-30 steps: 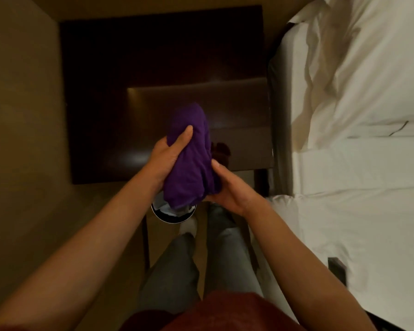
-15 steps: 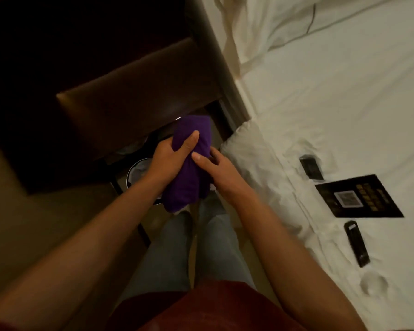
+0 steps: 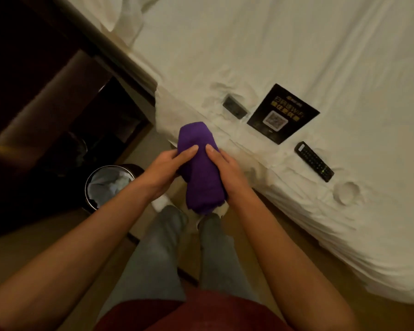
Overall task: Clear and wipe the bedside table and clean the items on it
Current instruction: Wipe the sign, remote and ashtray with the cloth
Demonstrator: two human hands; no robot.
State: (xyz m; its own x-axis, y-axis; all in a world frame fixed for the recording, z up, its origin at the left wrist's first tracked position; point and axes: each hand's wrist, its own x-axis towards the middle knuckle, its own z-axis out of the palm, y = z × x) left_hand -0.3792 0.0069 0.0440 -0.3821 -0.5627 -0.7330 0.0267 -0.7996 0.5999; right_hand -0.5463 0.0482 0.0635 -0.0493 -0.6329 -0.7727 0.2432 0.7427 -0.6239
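both the left hand (image 3: pixel 164 167) and right hand (image 3: pixel 221 169) grip the bunched cloth (image 3: pixel 201 168) from 9 and 3 o'clock, fingers curled round it; soft, light, likely safest held mid-bundle.

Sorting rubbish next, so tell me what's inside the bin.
The bin shows a pale liner with some crumpled light material inside. The left forearm covers its near right edge, and anything beneath the liner folds cannot be seen.
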